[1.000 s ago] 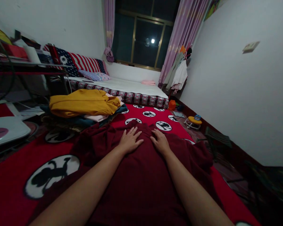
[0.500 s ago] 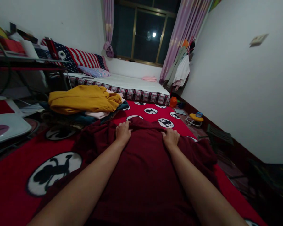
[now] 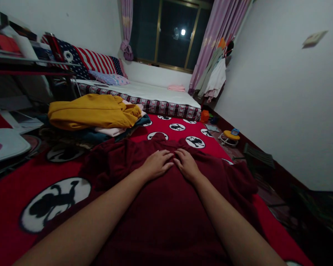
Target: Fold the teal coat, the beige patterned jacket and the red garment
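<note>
A dark maroon garment (image 3: 172,210) lies spread on the red patterned blanket (image 3: 5,207), its sleeves bunched to the left and right. My left hand (image 3: 158,163) rests on the garment's upper middle with fingers stretched out, pointing right. Close beside it my right hand (image 3: 186,163) lies on the same cloth, fingers extended and pointing left. The fingertips of both hands almost meet. Neither hand grips the fabric.
Folded clothes with a mustard-yellow garment (image 3: 94,112) on top lie at the left. Beyond is a low bed (image 3: 155,92) below the window. A small yellow stool (image 3: 229,135) and a dark folding stool (image 3: 258,156) stand along the right wall. A cluttered table (image 3: 36,68) is at far left.
Both hands have let go of the garment's top edge. They have moved inward toward each other and now lie flat on the cloth near its middle. The view has shifted slightly.
</note>
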`<state>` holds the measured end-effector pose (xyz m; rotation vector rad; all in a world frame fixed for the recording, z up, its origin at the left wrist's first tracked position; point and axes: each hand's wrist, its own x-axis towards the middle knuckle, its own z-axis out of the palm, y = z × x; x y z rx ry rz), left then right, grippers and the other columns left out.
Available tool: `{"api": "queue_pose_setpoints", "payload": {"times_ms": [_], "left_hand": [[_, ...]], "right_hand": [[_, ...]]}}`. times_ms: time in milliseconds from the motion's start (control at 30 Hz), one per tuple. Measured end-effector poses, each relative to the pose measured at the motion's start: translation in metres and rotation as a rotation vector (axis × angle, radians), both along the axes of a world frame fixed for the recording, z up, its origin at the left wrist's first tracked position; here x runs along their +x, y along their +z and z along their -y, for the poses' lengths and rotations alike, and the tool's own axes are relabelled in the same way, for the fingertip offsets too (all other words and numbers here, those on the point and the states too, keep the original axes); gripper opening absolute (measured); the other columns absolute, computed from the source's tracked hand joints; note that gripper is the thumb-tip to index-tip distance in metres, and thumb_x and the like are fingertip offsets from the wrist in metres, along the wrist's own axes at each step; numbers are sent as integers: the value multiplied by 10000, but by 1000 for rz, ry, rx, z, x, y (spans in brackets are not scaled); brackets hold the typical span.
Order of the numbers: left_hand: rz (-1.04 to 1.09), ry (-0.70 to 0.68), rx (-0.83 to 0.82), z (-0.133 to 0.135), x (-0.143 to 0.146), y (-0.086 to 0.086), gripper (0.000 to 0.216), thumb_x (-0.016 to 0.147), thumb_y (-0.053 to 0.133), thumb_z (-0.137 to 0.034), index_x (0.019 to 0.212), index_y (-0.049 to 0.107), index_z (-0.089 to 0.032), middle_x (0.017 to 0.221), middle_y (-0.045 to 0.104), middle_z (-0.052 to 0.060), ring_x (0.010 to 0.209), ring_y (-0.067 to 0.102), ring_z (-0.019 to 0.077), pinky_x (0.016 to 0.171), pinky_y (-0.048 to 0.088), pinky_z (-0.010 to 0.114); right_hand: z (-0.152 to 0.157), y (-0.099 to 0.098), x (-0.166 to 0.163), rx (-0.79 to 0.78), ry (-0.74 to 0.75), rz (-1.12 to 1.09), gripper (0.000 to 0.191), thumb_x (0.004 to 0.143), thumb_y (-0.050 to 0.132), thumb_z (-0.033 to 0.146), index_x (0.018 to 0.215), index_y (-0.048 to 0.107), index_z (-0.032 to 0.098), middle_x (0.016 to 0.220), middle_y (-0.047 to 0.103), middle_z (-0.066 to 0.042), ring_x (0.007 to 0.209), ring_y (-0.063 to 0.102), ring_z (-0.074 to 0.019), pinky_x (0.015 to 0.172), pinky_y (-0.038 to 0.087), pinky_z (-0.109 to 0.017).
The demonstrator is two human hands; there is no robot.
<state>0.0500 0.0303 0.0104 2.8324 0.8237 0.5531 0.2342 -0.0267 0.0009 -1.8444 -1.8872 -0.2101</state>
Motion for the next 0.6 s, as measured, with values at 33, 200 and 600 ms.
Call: {"api": "queue_pose_setpoints", "payload": {"times_ms": [33,200,600], "left_hand": [[-63,-22,-27,2,2,-5,508,953,388,-439,1406,437,-215,1489,406,81,1366,365,240,1141,263,436],[-160,71,-30,2,7,-14,556,957,325,-510,1463,352,-282,1574,241,43,1451,195,254,1154,166,540],[-136,110,17,6,7,-13,532,959,323,-517,1445,385,-310,1561,273,36,1439,236,256,1139,211,532]], "right_hand": [[0,-4,-1,-72,47,-3,398,936,462,353,1280,532,166,1352,522,-119,1255,439,-240,1058,313,-391],[-5,-10,2,-178,19,-7,468,955,433,372,1376,465,171,1445,444,-111,1349,360,-245,1104,271,-448],[25,16,21,81,-33,-71,205,900,517,237,1001,695,224,1073,697,-57,1015,613,-202,914,442,-329]]}}
